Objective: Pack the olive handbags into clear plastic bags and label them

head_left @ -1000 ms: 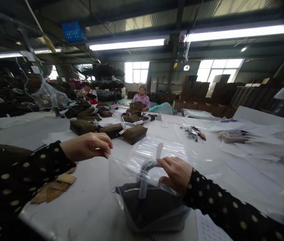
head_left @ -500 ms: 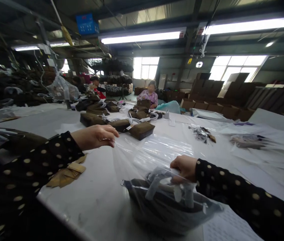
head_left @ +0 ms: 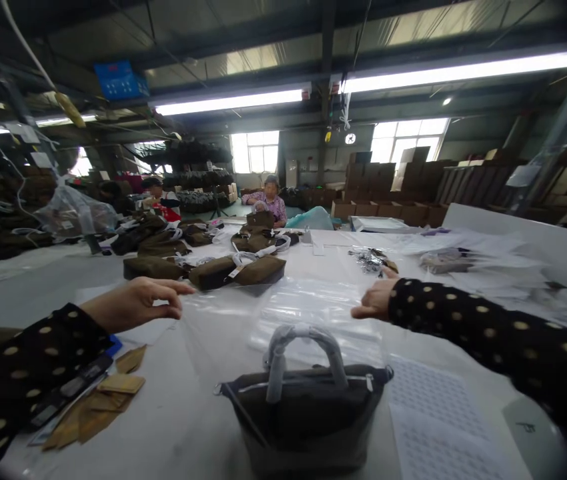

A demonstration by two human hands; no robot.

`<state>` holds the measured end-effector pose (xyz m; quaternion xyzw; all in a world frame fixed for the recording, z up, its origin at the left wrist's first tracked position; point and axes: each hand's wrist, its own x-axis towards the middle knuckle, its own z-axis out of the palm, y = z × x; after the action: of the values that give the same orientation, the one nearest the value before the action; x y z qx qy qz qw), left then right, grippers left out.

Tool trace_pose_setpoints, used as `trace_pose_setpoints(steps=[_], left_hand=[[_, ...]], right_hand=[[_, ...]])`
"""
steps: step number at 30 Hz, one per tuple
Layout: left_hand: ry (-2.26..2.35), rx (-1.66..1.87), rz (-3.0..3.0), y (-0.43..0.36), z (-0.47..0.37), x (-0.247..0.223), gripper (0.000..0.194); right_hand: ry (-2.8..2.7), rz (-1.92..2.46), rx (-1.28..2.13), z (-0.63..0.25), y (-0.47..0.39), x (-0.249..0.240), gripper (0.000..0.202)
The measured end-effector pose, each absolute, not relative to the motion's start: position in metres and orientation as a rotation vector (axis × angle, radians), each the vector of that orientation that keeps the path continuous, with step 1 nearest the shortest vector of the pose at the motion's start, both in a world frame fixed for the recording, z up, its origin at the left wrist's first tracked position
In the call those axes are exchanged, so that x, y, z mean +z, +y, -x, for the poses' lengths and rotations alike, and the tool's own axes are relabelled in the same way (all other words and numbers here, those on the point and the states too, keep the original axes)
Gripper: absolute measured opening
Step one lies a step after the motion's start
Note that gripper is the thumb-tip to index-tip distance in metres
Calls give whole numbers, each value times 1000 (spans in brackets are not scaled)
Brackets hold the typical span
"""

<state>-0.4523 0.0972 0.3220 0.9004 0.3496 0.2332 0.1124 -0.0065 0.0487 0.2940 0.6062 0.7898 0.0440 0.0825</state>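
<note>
A dark handbag (head_left: 308,420) with pale-wrapped handles stands upright at the table's near edge, seemingly inside a clear plastic bag. The clear film (head_left: 213,320) stretches up and left from it toward my left hand (head_left: 138,301), whose thumb and forefinger are apart near the film's edge; whether they touch it is hard to tell. My right hand (head_left: 377,297) is to the right, beyond the handbag, its forefinger and thumb spread and nothing visible in it. Flat clear plastic bags (head_left: 313,310) lie between my hands.
Olive bags (head_left: 258,269) lie across the table's middle. Brown paper pieces (head_left: 98,403) are at the left, printed sheets (head_left: 438,413) at the right. A shiny small heap (head_left: 371,259) sits behind my right hand. Across the table is a person (head_left: 269,200).
My right hand has let go of the handbag's handles and moved up and away. The handbag now stands upright and nearer. The view has turned right.
</note>
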Motion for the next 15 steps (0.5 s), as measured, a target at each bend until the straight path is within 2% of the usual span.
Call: trace_pose_setpoints(steps=[2,4,8,11,13,15], left_hand=[[1058,643,-2632,98,457,326,18],[1077,583,-2636,100,458,330,16],[1129,636,-2591,107,453,326,24],[1162,904,-2375,111,448,310,31],[1148,1090,-2142,113,446,293,40],[1069,1246,-1905,114,444,273,59]], right_hand=[[2439,-1790,152,-27,38,308,54],[2517,-1705,169,-49,25,322,42],[2674,-1660,169,-60,-8,330,29],[3048,-2079,151,-66,-34,305,25],[3290,-2552,-182,-71,-46,269,49],[3264,-2764,-1162,-74,-52,220,74]])
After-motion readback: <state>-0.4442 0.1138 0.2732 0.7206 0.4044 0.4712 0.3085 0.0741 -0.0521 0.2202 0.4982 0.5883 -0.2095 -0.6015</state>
